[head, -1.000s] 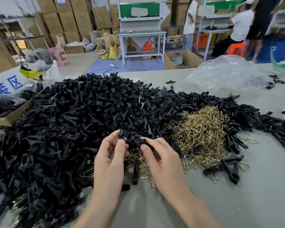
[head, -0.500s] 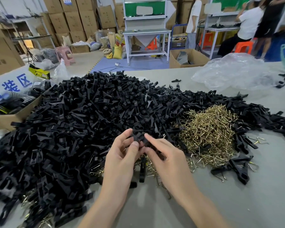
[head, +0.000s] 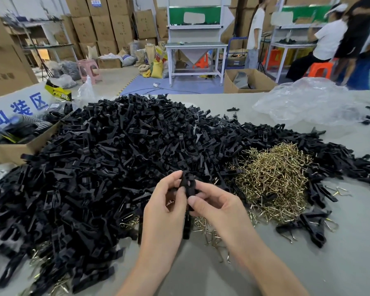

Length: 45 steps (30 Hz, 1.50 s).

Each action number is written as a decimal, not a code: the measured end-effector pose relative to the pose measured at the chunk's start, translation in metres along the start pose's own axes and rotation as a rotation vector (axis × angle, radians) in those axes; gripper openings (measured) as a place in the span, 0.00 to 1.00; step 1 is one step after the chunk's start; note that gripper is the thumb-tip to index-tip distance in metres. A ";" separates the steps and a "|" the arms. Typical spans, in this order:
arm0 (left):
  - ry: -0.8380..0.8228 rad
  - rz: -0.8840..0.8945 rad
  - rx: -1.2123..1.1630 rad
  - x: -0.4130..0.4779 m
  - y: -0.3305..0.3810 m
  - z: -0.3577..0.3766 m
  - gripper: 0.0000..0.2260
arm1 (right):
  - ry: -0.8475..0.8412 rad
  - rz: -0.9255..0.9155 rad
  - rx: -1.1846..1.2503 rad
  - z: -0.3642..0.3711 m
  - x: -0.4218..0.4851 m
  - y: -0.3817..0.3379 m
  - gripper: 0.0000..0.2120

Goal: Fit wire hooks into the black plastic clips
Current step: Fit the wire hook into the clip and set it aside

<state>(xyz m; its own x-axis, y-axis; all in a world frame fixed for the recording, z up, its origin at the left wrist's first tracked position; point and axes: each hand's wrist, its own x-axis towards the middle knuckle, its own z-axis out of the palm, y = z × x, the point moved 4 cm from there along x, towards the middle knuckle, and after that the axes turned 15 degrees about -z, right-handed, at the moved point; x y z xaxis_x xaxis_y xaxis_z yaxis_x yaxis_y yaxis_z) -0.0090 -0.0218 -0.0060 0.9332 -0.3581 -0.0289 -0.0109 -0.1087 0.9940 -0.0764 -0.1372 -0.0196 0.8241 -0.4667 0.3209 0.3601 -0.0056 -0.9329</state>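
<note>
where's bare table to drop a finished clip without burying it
Bare table: near right corner, right of the right hand, below assembled clips; also beside the plastic bag. Crowded: black clip heap left and centre, wire hook pile beside it.

Matt black plastic clips [head: 115, 159], shiny brass-coloured wire hooks [head: 273, 178], smooth grey table [head: 308, 263].

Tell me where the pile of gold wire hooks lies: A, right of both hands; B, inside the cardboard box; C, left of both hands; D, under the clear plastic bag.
A: the wire hooks lie heaped right of the left hand and right hand, which grip a black clip.
</note>
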 end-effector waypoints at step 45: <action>-0.092 0.231 0.555 -0.003 -0.002 -0.002 0.13 | 0.260 -0.006 0.111 -0.035 0.010 -0.009 0.10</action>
<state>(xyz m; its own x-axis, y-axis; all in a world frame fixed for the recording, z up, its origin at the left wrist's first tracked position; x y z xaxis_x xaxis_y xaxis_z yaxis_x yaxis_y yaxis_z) -0.0110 -0.0186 -0.0074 0.8499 -0.5058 0.1478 -0.4181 -0.4767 0.7732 -0.0870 -0.1729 -0.0137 0.6874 -0.6780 0.2605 0.4224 0.0814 -0.9028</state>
